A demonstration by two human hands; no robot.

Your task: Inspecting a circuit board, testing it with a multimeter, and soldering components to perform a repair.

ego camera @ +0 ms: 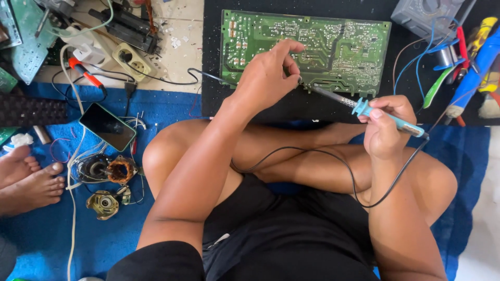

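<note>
A green circuit board point(333, 44) lies solder side up on a black mat point(291, 106) in front of my crossed legs. My right hand point(385, 127) grips a light blue soldering iron point(388, 117); its metal tip reaches left to the board's near edge. My left hand point(268, 75) rests over the board's lower middle, fingers pinched on something thin right at the iron's tip; what it is I cannot tell. The iron's black cord point(323, 156) loops across my lap.
A phone point(108, 126) and motor parts point(107, 171) lie on the blue cloth at left, with another person's bare feet point(28, 179) at the left edge. A power strip point(133, 61), cables and more boards sit far left. Meter point(424, 13) and hand tools point(469, 57) crowd the right.
</note>
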